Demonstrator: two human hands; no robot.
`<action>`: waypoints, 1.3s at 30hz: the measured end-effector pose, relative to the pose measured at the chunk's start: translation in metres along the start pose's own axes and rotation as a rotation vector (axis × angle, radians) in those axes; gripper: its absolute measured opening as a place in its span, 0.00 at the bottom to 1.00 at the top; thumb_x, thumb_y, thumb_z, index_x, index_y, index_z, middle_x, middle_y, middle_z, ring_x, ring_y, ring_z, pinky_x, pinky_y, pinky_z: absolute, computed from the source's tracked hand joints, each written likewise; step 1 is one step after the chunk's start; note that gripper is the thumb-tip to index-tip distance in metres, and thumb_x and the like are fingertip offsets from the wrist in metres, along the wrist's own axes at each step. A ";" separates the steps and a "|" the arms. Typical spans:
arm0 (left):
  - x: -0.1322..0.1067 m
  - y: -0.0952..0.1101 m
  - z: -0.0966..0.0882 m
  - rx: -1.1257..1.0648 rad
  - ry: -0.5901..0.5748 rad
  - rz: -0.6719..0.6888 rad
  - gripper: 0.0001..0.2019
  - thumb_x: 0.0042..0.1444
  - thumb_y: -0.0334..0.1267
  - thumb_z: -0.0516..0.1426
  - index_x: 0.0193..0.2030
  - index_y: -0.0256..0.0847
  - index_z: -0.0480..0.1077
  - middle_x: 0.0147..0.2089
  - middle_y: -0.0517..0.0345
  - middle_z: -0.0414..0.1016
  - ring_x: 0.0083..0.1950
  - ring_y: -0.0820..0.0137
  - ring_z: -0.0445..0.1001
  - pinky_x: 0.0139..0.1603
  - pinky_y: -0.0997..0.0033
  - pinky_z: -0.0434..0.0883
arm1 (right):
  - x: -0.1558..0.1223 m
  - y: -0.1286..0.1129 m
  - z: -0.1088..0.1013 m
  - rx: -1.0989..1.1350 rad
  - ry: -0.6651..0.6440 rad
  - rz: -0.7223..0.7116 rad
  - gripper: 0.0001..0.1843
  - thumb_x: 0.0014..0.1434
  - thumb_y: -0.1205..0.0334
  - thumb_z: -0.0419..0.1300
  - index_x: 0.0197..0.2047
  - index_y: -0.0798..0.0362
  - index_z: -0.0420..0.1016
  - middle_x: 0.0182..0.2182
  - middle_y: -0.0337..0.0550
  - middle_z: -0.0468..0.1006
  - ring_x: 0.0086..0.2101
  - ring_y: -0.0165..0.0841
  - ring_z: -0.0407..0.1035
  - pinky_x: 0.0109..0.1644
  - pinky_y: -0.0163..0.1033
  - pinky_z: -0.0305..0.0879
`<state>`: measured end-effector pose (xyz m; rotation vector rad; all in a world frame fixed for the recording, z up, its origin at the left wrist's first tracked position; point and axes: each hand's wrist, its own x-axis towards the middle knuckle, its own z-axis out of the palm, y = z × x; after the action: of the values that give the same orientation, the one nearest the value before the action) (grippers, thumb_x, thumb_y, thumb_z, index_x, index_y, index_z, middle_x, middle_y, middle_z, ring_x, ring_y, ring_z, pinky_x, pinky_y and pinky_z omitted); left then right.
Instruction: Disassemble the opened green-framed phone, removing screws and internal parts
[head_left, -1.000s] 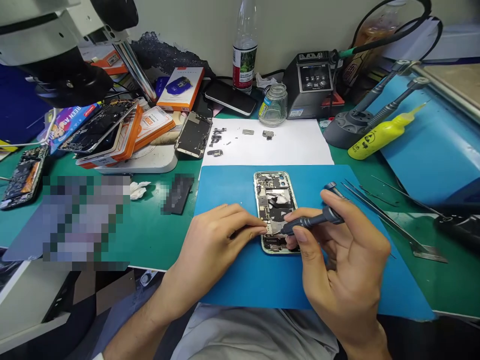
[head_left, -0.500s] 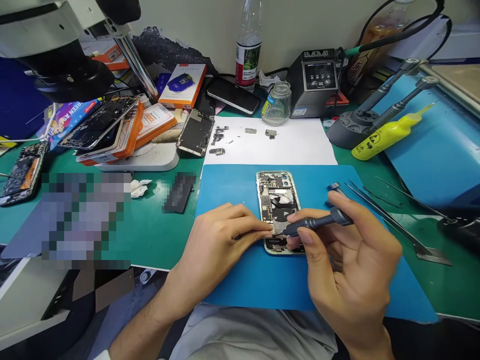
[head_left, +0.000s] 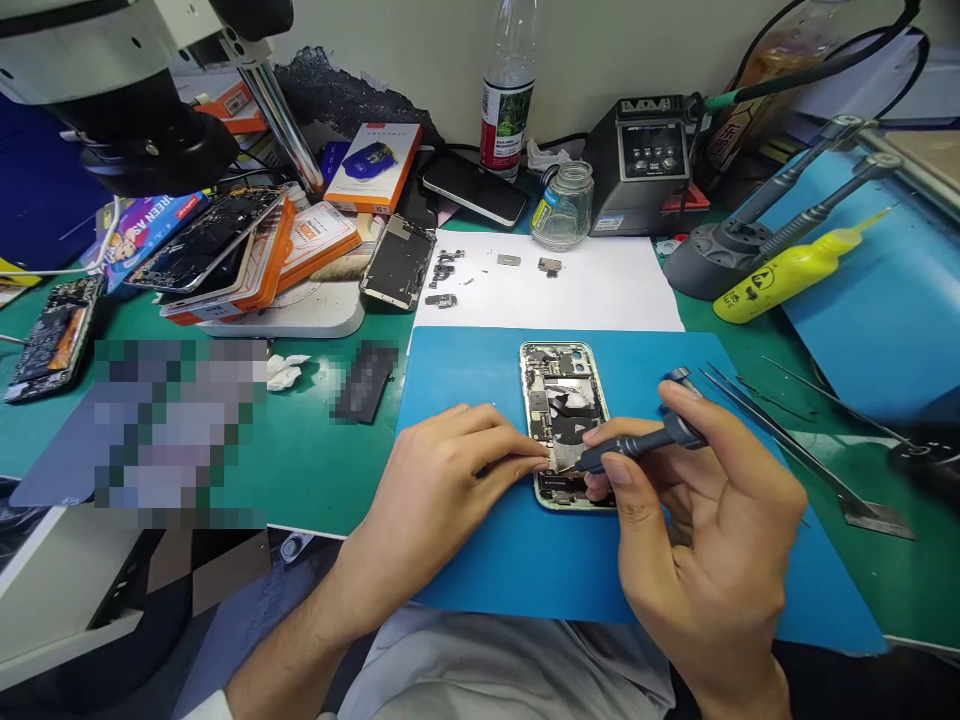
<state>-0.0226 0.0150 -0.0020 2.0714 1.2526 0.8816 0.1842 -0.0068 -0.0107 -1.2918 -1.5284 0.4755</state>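
Note:
An opened phone [head_left: 540, 400] lies on the blue mat [head_left: 510, 560], its circuit boards and a silvery plate showing. At its lower left edge my left hand [head_left: 457, 470] is closed, thumb and fingertips pinched on the phone's side. My right hand [head_left: 705, 500] is wrapped round a dark grey screwdriver [head_left: 637, 442], tilted with its tip down at the lower part of the phone. One finger presses against the screwdriver's top end. The exact spot that the tip touches is too small to make out.
Small metal parts [head_left: 442, 270] lie on white paper [head_left: 487, 305] behind the mat. Tweezers [head_left: 795, 440] rest at right, near a yellow bottle [head_left: 795, 270]. A glass jar [head_left: 562, 205] stands behind. Boxes [head_left: 255, 260] and a microscope [head_left: 157, 140] occupy the left.
The whole view has shifted slightly, so things appear a little further right. Both hands keep their grips, and the screwdriver's tip stays over the phone's lower part.

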 end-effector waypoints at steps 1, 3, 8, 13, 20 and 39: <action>0.000 0.000 0.000 0.001 0.001 0.001 0.04 0.74 0.33 0.67 0.48 0.42 0.87 0.45 0.61 0.88 0.46 0.66 0.84 0.47 0.67 0.75 | 0.001 0.000 0.000 0.008 -0.004 0.000 0.28 0.72 0.61 0.68 0.71 0.49 0.71 0.54 0.57 0.87 0.45 0.45 0.88 0.33 0.43 0.85; -0.001 0.000 0.000 0.003 -0.001 0.001 0.04 0.75 0.33 0.67 0.48 0.42 0.87 0.45 0.61 0.88 0.46 0.67 0.84 0.48 0.68 0.75 | 0.001 -0.002 0.000 0.057 0.003 -0.009 0.28 0.72 0.63 0.68 0.72 0.48 0.71 0.51 0.53 0.87 0.45 0.44 0.88 0.32 0.42 0.85; -0.001 0.000 0.000 -0.002 0.002 -0.002 0.04 0.75 0.33 0.67 0.49 0.42 0.86 0.46 0.61 0.88 0.46 0.67 0.84 0.48 0.67 0.74 | -0.001 -0.003 0.001 0.066 0.035 -0.002 0.28 0.72 0.63 0.69 0.72 0.47 0.71 0.49 0.53 0.87 0.45 0.44 0.88 0.33 0.42 0.85; -0.001 0.000 0.000 -0.004 -0.002 -0.004 0.05 0.75 0.33 0.66 0.48 0.41 0.86 0.46 0.61 0.88 0.46 0.67 0.84 0.49 0.68 0.74 | -0.004 -0.002 0.000 0.003 0.011 -0.023 0.27 0.71 0.62 0.71 0.70 0.48 0.73 0.53 0.56 0.87 0.36 0.39 0.87 0.33 0.44 0.85; 0.000 0.002 0.000 -0.004 -0.001 -0.010 0.04 0.75 0.33 0.66 0.48 0.42 0.86 0.47 0.62 0.88 0.47 0.67 0.84 0.49 0.67 0.74 | -0.001 0.000 0.001 -0.021 0.001 -0.084 0.29 0.72 0.64 0.70 0.73 0.46 0.72 0.57 0.56 0.87 0.38 0.38 0.87 0.35 0.42 0.86; 0.000 0.001 -0.001 0.008 0.000 -0.019 0.05 0.76 0.34 0.65 0.48 0.41 0.85 0.46 0.60 0.87 0.46 0.65 0.84 0.49 0.65 0.74 | -0.003 0.007 -0.004 -0.118 -0.103 -0.343 0.45 0.70 0.74 0.65 0.82 0.29 0.64 0.65 0.45 0.81 0.59 0.48 0.81 0.58 0.59 0.85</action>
<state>-0.0228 0.0144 -0.0011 2.0628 1.2756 0.8696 0.1906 -0.0082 -0.0156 -1.0750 -1.8445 0.2367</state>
